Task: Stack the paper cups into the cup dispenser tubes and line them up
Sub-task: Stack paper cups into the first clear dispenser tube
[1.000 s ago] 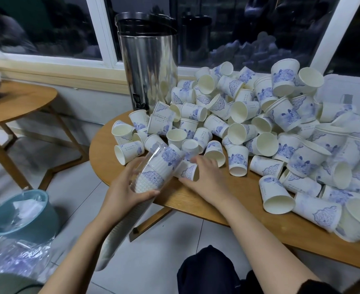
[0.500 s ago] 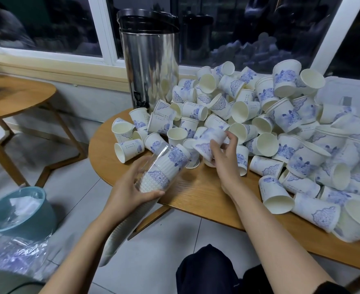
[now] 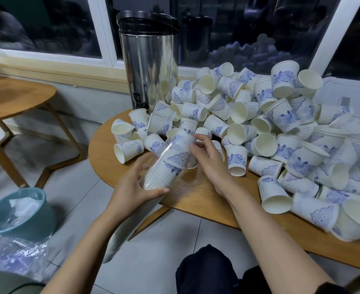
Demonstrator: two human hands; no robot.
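Note:
A clear plastic cup dispenser tube (image 3: 170, 166) lies tilted over the near edge of the round wooden table (image 3: 196, 200). It holds a stack of white paper cups with blue prints. My left hand (image 3: 130, 187) grips the tube around its middle. My right hand (image 3: 211, 162) holds one paper cup (image 3: 182, 139) at the tube's upper mouth, its fingers curled round the cup. A big loose pile of paper cups (image 3: 259, 124) covers the table behind and to the right, most lying on their sides.
A tall steel drinks urn (image 3: 149, 66) stands at the table's back left by the window. A teal bin (image 3: 20, 215) and crumpled plastic wrap (image 3: 11, 255) sit on the floor at left. A second wooden table (image 3: 11, 96) is further left.
My right hand picked a cup off the table near the pile and carried it left to the tube's mouth. My left hand raised the tube slightly.

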